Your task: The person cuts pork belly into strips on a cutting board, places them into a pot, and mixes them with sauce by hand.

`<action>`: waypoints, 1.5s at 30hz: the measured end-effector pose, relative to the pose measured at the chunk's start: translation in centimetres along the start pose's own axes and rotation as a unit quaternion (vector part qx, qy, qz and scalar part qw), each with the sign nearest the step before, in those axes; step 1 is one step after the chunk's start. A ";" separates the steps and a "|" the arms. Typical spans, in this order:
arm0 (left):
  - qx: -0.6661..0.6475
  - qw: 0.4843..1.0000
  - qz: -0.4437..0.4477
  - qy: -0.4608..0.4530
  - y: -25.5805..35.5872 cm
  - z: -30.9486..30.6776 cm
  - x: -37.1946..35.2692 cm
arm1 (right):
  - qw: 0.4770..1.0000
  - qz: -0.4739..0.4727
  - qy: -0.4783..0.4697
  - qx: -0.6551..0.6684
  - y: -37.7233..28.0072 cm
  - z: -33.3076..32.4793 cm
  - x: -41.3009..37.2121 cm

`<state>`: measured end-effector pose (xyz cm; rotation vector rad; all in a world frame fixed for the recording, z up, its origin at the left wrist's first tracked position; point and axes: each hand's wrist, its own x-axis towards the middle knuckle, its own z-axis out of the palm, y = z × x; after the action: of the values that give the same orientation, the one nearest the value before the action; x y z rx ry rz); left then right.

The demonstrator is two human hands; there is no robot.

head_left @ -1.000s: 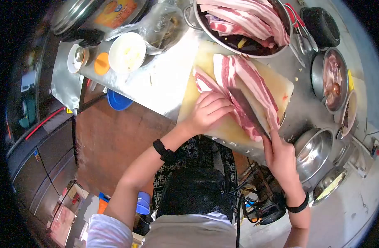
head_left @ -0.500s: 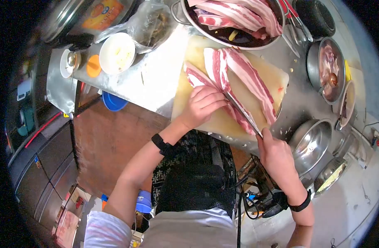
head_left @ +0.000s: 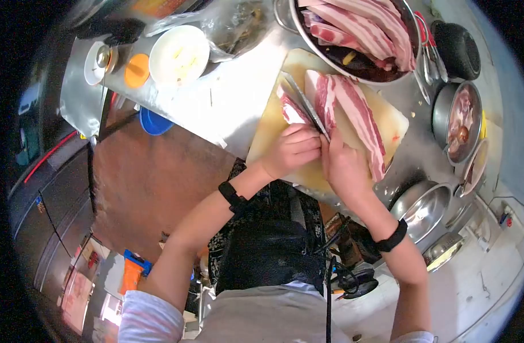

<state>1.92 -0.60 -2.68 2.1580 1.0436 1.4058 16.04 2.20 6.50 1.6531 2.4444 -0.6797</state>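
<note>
My right hand (head_left: 346, 167) is wrapped round the handle of a knife (head_left: 305, 103), whose blade points away from me between two strips of raw pork belly. With fingers curled, my left hand (head_left: 294, 151) presses on the near part of the left pork belly strip (head_left: 291, 108), close beside the blade. Right of the blade lies the middle pork belly strip (head_left: 321, 94), its near end hidden by my right hand. A longer pork belly strip (head_left: 360, 120) lies at the right on the pale cutting board (head_left: 396, 123).
A large pot (head_left: 325, 51) with more pork belly stands behind the board. On the left are a white bowl (head_left: 179, 54), an orange lid (head_left: 137, 70) and a plastic bag (head_left: 233, 28). Metal bowls (head_left: 425, 208) and a meat-filled pan (head_left: 442, 117) stand at the right.
My right hand has moved left and away from me, beside my left hand. The knife has slid forward along the left strip, its tip now near the far end. The view has shifted slightly.
</note>
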 end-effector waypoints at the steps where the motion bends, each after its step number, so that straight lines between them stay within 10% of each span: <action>1: -0.004 1.000 0.006 0.004 0.1 0.0 0.0 | 1.000 -0.005 -0.004 -0.002 -0.2 0.0 0.5; 17: 0.138 0.988 -0.066 -0.024 3.7 -0.2 0.4 | 0.973 -0.058 0.207 0.090 1.9 -3.5 1.6; 45: 0.074 0.996 0.010 -0.056 2.4 1.4 0.1 | 0.995 0.018 -0.079 -0.053 5.2 -3.9 -13.0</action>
<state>4.09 -1.98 -1.74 2.3286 1.1188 1.2340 26.57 -5.61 12.81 1.5388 2.2923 -0.6393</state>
